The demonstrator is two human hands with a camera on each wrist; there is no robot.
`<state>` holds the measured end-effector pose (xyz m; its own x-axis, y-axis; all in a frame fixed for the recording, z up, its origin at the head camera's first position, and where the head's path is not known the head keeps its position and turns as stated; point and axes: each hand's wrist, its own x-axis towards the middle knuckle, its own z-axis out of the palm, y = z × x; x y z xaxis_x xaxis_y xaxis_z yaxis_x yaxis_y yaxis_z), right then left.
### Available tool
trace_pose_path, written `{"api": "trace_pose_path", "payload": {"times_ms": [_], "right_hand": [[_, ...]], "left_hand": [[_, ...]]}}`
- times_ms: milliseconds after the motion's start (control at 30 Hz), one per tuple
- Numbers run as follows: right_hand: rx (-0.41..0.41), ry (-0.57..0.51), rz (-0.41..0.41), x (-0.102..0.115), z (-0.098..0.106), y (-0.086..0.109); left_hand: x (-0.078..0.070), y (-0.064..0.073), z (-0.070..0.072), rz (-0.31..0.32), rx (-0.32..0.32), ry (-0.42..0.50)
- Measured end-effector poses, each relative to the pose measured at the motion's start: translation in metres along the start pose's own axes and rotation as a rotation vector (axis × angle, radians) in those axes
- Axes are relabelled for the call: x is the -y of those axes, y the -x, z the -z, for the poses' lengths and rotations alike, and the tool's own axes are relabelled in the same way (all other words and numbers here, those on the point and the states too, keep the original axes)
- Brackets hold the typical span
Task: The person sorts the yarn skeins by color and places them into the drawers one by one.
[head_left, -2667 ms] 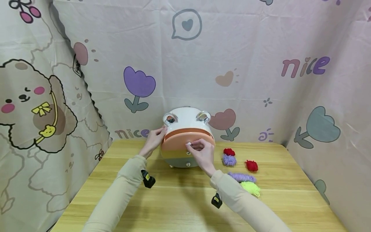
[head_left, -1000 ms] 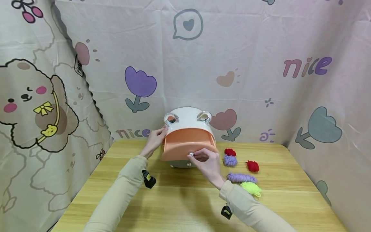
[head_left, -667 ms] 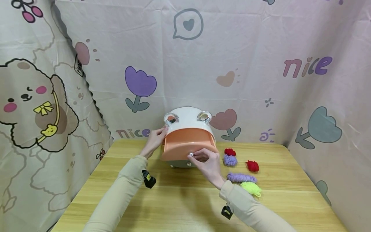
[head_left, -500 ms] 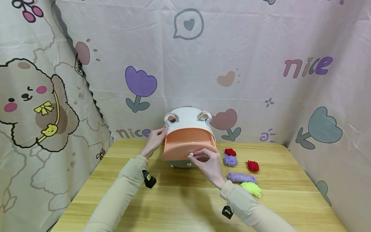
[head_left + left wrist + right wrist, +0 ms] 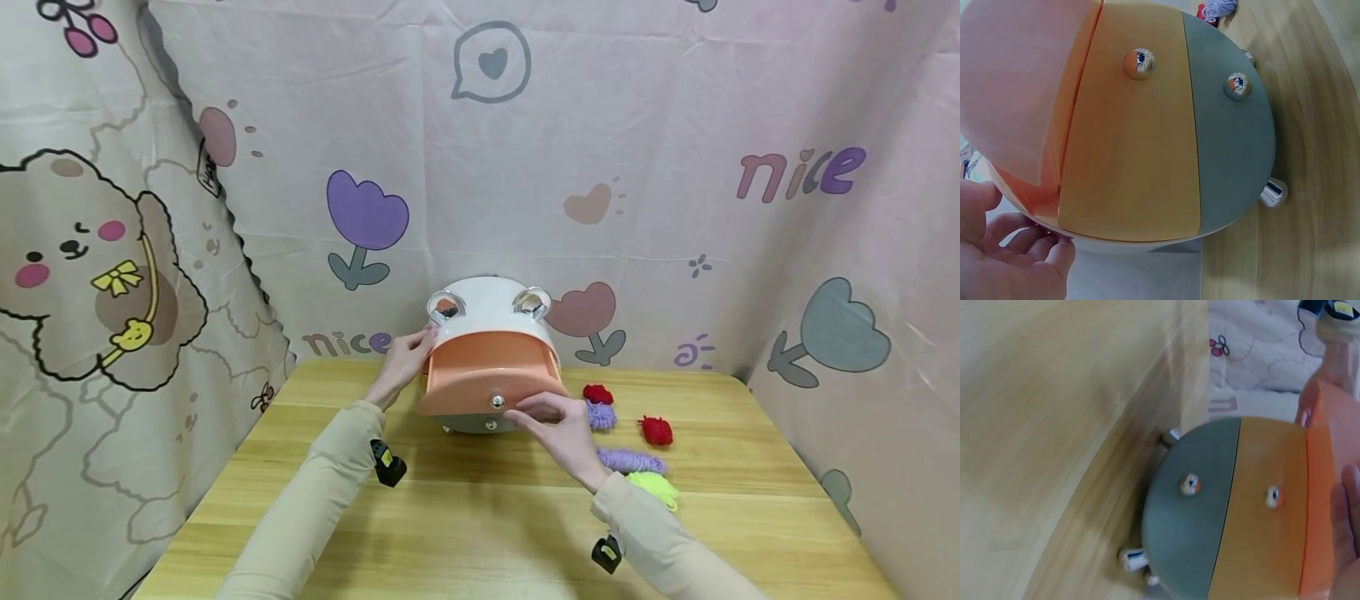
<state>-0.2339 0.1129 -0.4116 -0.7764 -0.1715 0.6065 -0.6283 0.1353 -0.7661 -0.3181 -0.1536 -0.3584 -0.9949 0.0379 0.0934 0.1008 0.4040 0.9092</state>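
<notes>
A small rounded drawer cabinet (image 5: 487, 304) with a white top stands at the back of the table. Its orange top drawer (image 5: 457, 395) is pulled out; no contents show in it. Below, the yellow drawer (image 5: 1132, 150) and grey-green drawer (image 5: 1229, 150) are closed, each with a silver knob. My left hand (image 5: 402, 364) holds the cabinet's left side, thumb near the front edge and fingers against the side, as the left wrist view shows. My right hand (image 5: 562, 429) is just right of the orange drawer's knob (image 5: 497, 402), apart from it, holding nothing.
Right of the cabinet lie small yarn bundles: red (image 5: 597, 392) and purple (image 5: 602, 417) together, another red (image 5: 657, 431), a long purple (image 5: 632, 461) and a neon yellow (image 5: 654, 487). Two clear rings (image 5: 532, 303) stick up from the cabinet top. A printed curtain hangs behind.
My right hand pulled the orange drawer out by its knob, then let go and moved slightly right. My left hand has stayed on the cabinet's side.
</notes>
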Motion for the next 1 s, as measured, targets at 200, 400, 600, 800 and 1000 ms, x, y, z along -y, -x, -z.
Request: {"api": "trace_pose_path", "payload": {"times_ms": [200, 400, 600, 800, 1000], "right_hand": [[0.072, -0.104, -0.056, -0.013, 0.026, 0.007], [0.076, 0.024, -0.206, -0.025, 0.060, 0.015], [0.026, 0.088, -0.275, -0.042, 0.097, 0.031], [-0.011, 0.062, -0.309, -0.057, 0.133, 0.047], [-0.131, -0.015, -0.360, -0.070, 0.160, 0.064]], "left_hand": [[-0.001, 0.001, 0.000, 0.002, -0.004, 0.010], [0.000, 0.001, 0.000, -0.006, -0.004, 0.020], [0.000, 0.001, -0.001, -0.007, -0.004, 0.024], [-0.001, 0.002, 0.000, -0.008, -0.009, 0.026], [-0.001, 0.002, -0.001, 0.004, -0.005, 0.015]]}}
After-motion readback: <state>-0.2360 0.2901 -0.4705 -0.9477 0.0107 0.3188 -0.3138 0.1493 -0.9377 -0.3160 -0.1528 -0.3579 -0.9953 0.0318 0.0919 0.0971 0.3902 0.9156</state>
